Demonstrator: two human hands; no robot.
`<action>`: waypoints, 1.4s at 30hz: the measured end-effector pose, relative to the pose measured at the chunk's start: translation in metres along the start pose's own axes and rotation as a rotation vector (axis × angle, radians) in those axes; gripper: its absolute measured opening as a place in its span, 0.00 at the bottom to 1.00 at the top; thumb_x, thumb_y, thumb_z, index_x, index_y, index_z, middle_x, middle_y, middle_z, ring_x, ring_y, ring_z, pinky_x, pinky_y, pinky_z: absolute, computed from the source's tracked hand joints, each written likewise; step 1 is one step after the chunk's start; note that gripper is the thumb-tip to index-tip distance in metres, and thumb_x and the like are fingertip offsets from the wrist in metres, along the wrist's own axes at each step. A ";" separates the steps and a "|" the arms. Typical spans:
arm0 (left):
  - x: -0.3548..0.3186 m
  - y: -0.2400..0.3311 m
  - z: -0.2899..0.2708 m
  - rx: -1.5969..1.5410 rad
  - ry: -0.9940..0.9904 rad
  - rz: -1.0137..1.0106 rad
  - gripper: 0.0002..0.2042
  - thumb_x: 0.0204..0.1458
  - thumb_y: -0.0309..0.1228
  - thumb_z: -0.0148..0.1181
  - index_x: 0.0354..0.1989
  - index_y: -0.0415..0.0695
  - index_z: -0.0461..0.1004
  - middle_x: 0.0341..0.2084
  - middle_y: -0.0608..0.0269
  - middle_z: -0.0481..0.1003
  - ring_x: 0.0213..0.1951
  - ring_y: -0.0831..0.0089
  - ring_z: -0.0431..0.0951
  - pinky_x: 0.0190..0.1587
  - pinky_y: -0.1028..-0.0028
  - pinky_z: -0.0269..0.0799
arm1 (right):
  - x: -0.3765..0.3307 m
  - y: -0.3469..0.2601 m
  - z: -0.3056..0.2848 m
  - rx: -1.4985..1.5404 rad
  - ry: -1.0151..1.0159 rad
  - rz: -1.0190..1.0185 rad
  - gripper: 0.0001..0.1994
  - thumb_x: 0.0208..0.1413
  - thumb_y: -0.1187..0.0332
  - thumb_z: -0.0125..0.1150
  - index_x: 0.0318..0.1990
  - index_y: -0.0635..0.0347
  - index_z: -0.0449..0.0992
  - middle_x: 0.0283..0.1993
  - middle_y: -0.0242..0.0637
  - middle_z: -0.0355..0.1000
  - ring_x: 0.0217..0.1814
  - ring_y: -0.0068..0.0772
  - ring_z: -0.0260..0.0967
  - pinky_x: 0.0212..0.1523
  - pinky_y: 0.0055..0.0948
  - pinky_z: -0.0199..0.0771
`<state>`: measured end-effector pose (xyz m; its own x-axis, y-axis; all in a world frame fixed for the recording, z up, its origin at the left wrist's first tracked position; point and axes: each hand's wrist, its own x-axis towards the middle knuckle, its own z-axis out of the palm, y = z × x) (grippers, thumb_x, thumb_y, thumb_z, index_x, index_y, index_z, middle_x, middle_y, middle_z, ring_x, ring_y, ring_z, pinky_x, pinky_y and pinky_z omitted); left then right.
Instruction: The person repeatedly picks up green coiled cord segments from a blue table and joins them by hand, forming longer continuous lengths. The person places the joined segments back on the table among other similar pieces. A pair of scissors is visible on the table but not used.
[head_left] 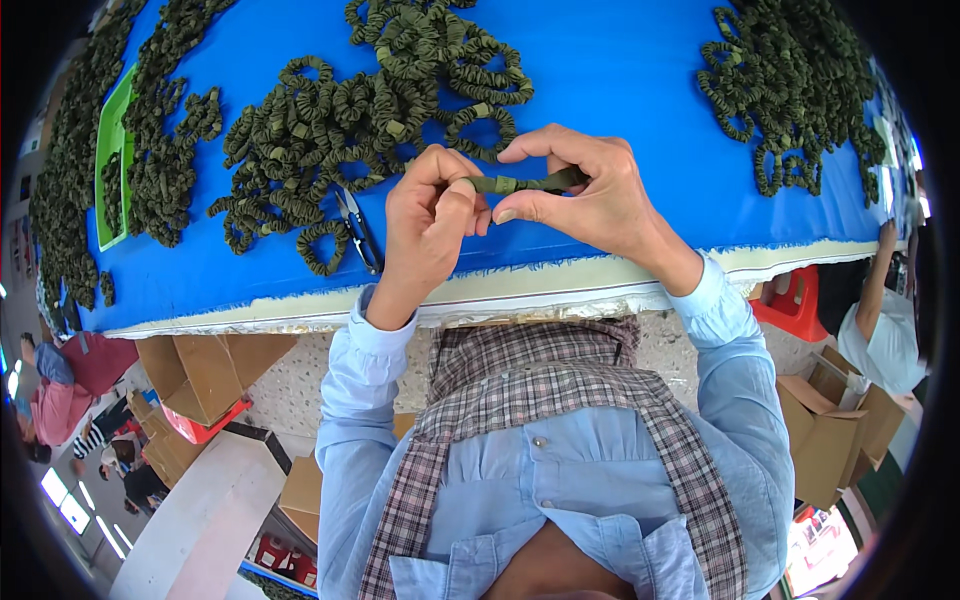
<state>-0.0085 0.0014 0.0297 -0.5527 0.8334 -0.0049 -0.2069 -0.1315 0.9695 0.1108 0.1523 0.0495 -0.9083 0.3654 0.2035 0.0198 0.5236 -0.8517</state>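
Between my two hands, above the near edge of the blue-covered table, stretches a dark green fabric scrunchie [510, 184] with a smoother band near its middle. My left hand [432, 205] pinches one end of it between thumb and fingers. The other end lies inside the curve of my right hand [590, 185], whose thumb and forefinger arch apart around it. Just left of my left hand, a pair of thread snips [357, 228] rests on the cloth. A large heap of similar green scrunchies [370, 110] spreads beyond my hands.
More scrunchies are piled at the far right [790, 90] and along the left, around a bright green tray [104, 200]. Cardboard boxes [215, 370] and a red stool [797, 305] stand below the table edge. Other people are on both sides, one with a hand at the table's right end.
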 end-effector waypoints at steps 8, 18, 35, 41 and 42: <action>0.000 -0.006 -0.002 0.084 -0.058 0.055 0.06 0.56 0.19 0.42 0.27 0.39 0.63 0.26 0.63 0.66 0.21 0.83 0.63 0.24 0.81 0.61 | 0.001 0.005 0.009 0.090 0.069 -0.129 0.09 0.43 0.68 0.72 0.33 0.59 0.82 0.29 0.31 0.78 0.14 0.17 0.59 0.13 0.19 0.55; 0.002 -0.002 -0.006 -0.116 0.024 0.057 0.06 0.53 0.15 0.42 0.26 0.36 0.63 0.28 0.58 0.68 0.20 0.81 0.66 0.24 0.75 0.71 | 0.002 0.003 -0.001 0.059 0.039 -0.099 0.04 0.46 0.73 0.67 0.31 0.61 0.80 0.27 0.31 0.76 0.18 0.18 0.62 0.16 0.19 0.58; 0.006 0.000 -0.012 0.108 -0.002 -0.113 0.05 0.56 0.26 0.58 0.29 0.39 0.71 0.21 0.74 0.68 0.23 0.89 0.62 0.24 0.84 0.57 | 0.000 0.013 -0.006 0.143 0.013 0.020 0.11 0.53 0.76 0.61 0.44 0.63 0.77 0.25 0.30 0.70 0.24 0.14 0.63 0.21 0.19 0.62; 0.007 -0.004 -0.007 0.046 -0.024 -0.158 0.06 0.57 0.26 0.54 0.29 0.39 0.70 0.19 0.76 0.66 0.22 0.90 0.61 0.22 0.84 0.55 | 0.004 0.013 0.005 0.010 0.038 -0.219 0.12 0.44 0.73 0.72 0.39 0.59 0.81 0.30 0.29 0.76 0.22 0.15 0.62 0.18 0.19 0.60; 0.007 -0.004 -0.006 0.036 -0.029 -0.159 0.05 0.57 0.26 0.54 0.29 0.39 0.70 0.19 0.76 0.66 0.21 0.90 0.61 0.22 0.84 0.55 | 0.005 0.015 0.007 -0.009 0.047 -0.276 0.12 0.43 0.73 0.73 0.38 0.58 0.81 0.30 0.29 0.77 0.22 0.15 0.62 0.18 0.19 0.59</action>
<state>-0.0166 0.0048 0.0245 -0.4914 0.8574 -0.1528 -0.2606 0.0227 0.9652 0.1039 0.1571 0.0344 -0.8597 0.2429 0.4495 -0.2221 0.6147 -0.7569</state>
